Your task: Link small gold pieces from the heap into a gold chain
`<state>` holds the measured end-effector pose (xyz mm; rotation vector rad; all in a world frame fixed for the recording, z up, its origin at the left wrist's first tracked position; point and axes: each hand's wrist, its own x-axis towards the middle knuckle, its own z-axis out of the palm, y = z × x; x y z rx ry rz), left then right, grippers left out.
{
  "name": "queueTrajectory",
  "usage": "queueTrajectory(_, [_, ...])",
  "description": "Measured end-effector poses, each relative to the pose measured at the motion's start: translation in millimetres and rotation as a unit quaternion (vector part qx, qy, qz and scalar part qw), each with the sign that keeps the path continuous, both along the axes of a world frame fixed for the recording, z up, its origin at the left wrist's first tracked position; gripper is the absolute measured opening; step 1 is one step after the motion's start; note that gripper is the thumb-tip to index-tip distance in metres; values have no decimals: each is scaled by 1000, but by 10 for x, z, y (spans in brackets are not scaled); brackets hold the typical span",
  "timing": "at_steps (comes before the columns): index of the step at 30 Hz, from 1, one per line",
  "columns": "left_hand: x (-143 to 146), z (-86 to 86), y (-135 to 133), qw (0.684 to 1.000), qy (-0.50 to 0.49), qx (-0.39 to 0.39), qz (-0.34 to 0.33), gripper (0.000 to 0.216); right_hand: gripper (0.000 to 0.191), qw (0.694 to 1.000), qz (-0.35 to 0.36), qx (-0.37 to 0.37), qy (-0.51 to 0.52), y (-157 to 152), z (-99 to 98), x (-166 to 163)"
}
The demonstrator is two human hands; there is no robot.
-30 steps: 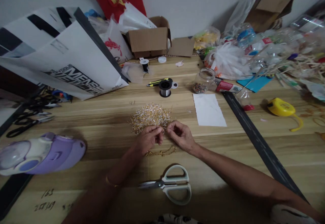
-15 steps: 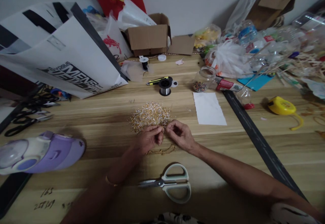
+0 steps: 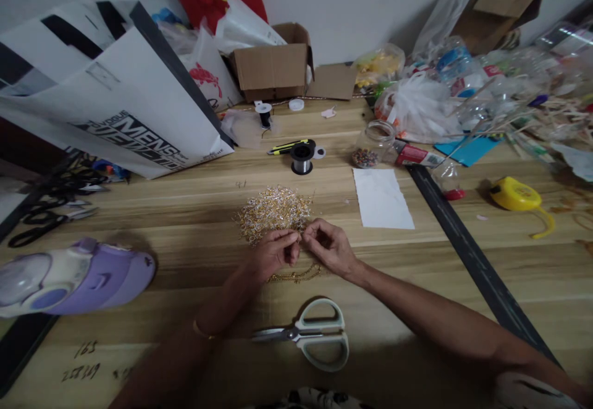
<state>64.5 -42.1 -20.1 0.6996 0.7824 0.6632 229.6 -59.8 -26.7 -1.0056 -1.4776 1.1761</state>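
On the table [image 3: 393,310], the pile [image 3: 274,211] lies just beyond the fingers [image 3: 283,240] and the chain [image 3: 298,277] just on their near side, with the scissors [image 3: 296,333] nearer still. Past the pile stands the spool [image 3: 302,165]; farther from the fingers, the box [image 3: 271,70]. To their right lies the paper [image 3: 383,199], the jar [image 3: 372,147] behind it, the tape measure [image 3: 515,194] farther right. To their left lies the bottle [image 3: 99,279], the bag [image 3: 134,97] behind it.

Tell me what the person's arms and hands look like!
The left hand and right hand are bare, without gloves. A thin gold-coloured bracelet circles the left forearm. Both forearms show no sleeves; a pale patch with dark marks near the right elbow may be clothing.
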Motion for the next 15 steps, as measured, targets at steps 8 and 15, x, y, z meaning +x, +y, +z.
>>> queueTrajectory(8, [6,13,1,1000,6,18,-13,31,23,1000,-1,-3,-1,1,0,-3])
queueTrajectory(15, [8,37,-13,999,26,41,-20,30,21,1000,-1,-1,-6,5,-1,3])
